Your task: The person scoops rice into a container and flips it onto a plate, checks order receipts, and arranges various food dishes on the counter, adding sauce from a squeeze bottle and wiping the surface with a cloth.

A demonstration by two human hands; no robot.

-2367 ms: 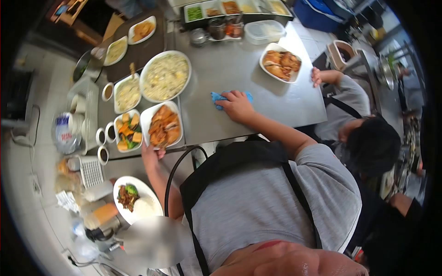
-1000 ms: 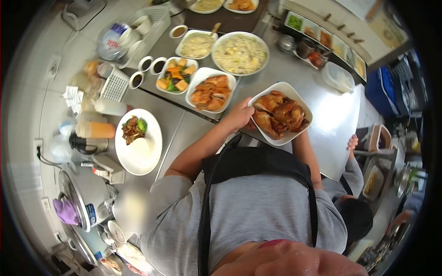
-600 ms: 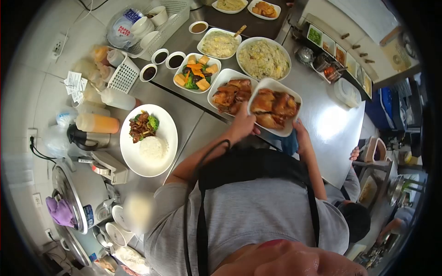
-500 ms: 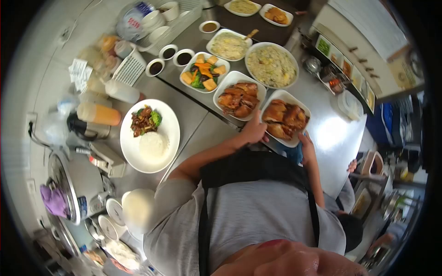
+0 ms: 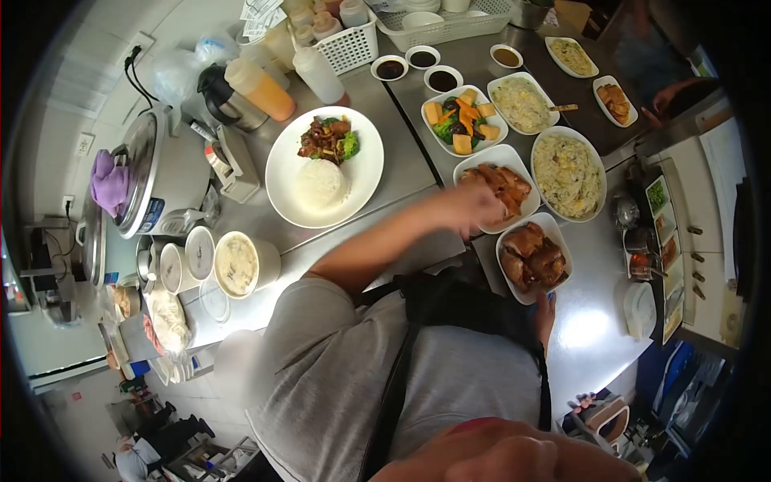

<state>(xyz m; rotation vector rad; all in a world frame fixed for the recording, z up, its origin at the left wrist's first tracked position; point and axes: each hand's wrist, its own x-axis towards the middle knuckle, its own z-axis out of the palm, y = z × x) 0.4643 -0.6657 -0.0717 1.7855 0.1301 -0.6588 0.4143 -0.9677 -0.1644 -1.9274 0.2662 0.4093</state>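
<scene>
My left hand (image 5: pixel 479 207) is blurred by motion over the edge of a white square dish of browned chicken (image 5: pixel 504 186). Its fingers are too smeared to read. Close beside that dish is a second white dish of chicken (image 5: pixel 534 257). My right hand (image 5: pixel 545 309) is at the lower edge of this second dish, its fingers mostly hidden by the dish. Above them stand a dish of tofu and vegetables (image 5: pixel 464 120), a small dish of rice (image 5: pixel 524 103) and a large oval bowl of rice (image 5: pixel 568 174).
A white plate (image 5: pixel 277 181) with rice, meat and broccoli lies left of centre. Sauce bowls (image 5: pixel 443 78), squeeze bottles (image 5: pixel 319 74) and a white basket (image 5: pixel 351 46) stand behind. Round tubs (image 5: pixel 238 265) are at the lower left. A co-worker's hand (image 5: pixel 584 402) shows at the lower right.
The view has turned, so the dishes appear farther right. My left hand has come off the second chicken dish, which it held earlier, and reaches over the first. The blue cloth is no longer visible.
</scene>
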